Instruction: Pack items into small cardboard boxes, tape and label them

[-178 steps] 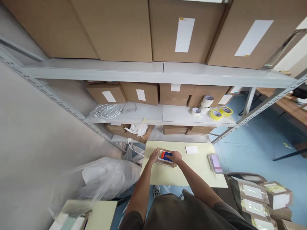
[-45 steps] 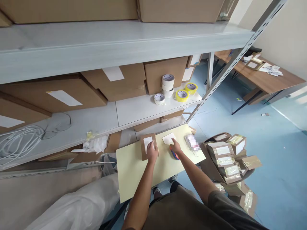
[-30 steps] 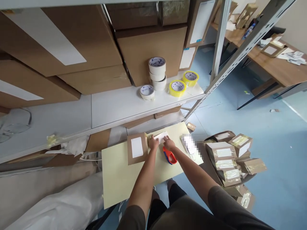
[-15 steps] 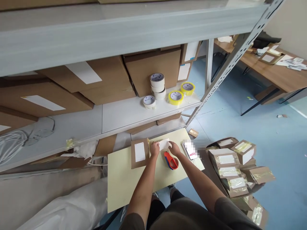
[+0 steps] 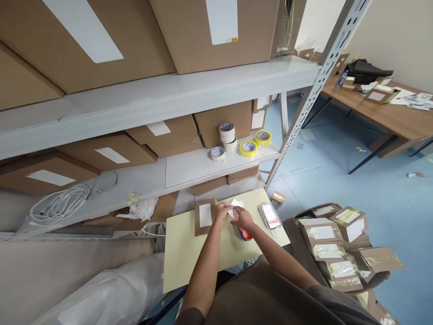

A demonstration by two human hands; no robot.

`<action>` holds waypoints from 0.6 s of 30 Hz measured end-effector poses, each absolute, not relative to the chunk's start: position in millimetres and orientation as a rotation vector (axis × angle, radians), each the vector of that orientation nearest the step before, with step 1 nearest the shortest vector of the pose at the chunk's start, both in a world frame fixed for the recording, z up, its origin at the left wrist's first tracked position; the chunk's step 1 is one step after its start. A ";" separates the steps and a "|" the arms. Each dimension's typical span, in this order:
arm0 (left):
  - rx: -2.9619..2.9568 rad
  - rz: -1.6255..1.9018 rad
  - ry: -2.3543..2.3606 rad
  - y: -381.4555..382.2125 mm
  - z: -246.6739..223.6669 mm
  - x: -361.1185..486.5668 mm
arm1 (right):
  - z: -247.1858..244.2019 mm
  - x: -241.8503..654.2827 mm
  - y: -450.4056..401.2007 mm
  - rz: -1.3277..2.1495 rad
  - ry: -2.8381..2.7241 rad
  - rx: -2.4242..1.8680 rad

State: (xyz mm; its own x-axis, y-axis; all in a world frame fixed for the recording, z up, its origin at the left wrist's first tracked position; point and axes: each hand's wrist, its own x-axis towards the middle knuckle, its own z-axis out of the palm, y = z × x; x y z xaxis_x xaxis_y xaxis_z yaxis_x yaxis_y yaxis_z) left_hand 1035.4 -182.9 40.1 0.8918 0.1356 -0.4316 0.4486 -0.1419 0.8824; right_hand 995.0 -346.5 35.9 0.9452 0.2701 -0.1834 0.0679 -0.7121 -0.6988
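A small sheet of white paper is between my two hands over the cream tabletop. My left hand is closed on its left side, and the fingers of my right hand pinch it from the right. The hands partly cover the sheet, which looks folded or bent. Just below my right hand lies a red and blue tape dispenser, partly hidden by that hand. Left of my left hand, a brown cardboard box with a white label rests on the table. A phone lies at the right, its screen blurred.
Rolls of white tape and yellow tape stand on the metal shelf ahead, among large cartons. Right of the table, a big box holds several small taped cartons. A wooden desk stands far right.
My right hand has come left over the paper, closer to my left hand, and now partly covers the tape dispenser. The view has tilted up, showing more of the upper shelf.
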 end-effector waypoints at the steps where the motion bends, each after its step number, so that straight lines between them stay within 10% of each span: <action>1: 1.642 -0.328 0.435 -184.4 42.0 1035.2 | 38.0 995.3 -343.6 0.324 -0.209 -2.379; 18: 1.910 -0.642 -0.153 -176.2 55.8 1078.0 | 47.2 1013.8 -439.2 0.303 0.333 -1.457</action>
State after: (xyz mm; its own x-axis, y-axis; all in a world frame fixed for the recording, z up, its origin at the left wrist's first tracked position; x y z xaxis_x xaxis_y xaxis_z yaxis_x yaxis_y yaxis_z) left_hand 1078.0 -176.2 55.8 0.8468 -0.3890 -0.3628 0.1834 -0.4268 0.8856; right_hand 1013.8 -439.2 47.2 0.9169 -0.0004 -0.3992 -0.3975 0.0912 -0.9130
